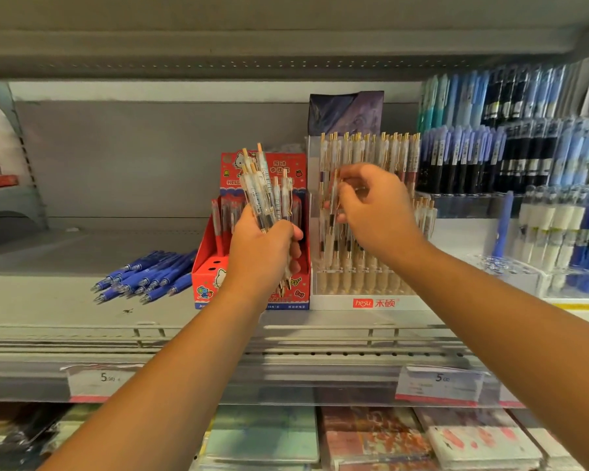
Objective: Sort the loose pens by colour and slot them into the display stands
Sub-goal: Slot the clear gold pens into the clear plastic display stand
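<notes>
My left hand [264,253] grips a bundle of several clear, gold-clipped pens [262,192], held upright in front of the red cartoon display box [215,277]. My right hand [374,205] pinches one clear gold-clipped pen [332,212] over the white tiered display stand [364,302], which holds rows of the same clear pens. A loose pile of blue pens [147,277] lies on the shelf [65,314] left of the red box. The red box holds a few red pens at its back.
To the right stand clear racks of blue, black and white pens [510,158]. A wire rail [286,329] runs along the shelf's front edge, with price tags below. Notebooks lie on the lower shelf [266,433]. A shelf above overhangs.
</notes>
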{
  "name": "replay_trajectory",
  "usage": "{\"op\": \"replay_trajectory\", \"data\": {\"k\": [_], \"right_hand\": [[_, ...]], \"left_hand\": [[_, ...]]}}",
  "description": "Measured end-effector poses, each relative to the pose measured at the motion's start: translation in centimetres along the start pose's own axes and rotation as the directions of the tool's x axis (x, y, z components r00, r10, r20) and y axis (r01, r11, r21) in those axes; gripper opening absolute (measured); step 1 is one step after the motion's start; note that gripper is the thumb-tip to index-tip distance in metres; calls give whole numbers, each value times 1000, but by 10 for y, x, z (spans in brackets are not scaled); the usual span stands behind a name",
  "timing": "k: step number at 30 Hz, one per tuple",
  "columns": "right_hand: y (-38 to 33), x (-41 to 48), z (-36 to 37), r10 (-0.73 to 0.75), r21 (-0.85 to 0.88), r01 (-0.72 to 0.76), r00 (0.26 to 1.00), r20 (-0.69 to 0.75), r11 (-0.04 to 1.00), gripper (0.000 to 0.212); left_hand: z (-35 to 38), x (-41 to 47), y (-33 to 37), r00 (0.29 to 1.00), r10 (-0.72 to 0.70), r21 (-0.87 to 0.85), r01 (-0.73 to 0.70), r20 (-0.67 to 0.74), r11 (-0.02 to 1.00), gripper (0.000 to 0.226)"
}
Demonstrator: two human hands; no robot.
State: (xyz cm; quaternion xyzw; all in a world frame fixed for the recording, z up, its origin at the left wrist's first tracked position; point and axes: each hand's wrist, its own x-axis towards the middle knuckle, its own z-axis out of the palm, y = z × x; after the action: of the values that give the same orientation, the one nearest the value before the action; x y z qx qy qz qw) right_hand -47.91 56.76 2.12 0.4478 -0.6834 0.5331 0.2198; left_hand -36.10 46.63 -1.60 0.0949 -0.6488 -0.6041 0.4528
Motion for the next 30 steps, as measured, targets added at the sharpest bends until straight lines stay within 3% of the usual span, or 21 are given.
{"op": "replay_trajectory", "data": {"k": [5,11,21,25,28,30], "right_hand": [[7,-10,6,32,-6,-31,997,71,999,25],[10,-18,10,-39,-213,56,996,83,975,21],[7,-16,1,33,-297,4,992,121,955,24],[-3,-16,-4,52,-85,-49,998,38,995,8],[-17,-17,-6,140,151,-159,981,132,976,16],[-24,-20,-8,167,210,-206,968,187,956,20]], "left_hand": [[1,1,-1,1000,11,18,-11,3,1000,29],[1,0,-2,999,4,16,-5,43,1000,30],[2,-5,0,983,-16,-6,18,183,1000,31],[2,-7,-1,977,0,2,0,213,1000,32],[3,-7,-1,976,22,15,-26,214,1000,36],[4,-8,0,975,27,31,-34,222,999,38]]}}
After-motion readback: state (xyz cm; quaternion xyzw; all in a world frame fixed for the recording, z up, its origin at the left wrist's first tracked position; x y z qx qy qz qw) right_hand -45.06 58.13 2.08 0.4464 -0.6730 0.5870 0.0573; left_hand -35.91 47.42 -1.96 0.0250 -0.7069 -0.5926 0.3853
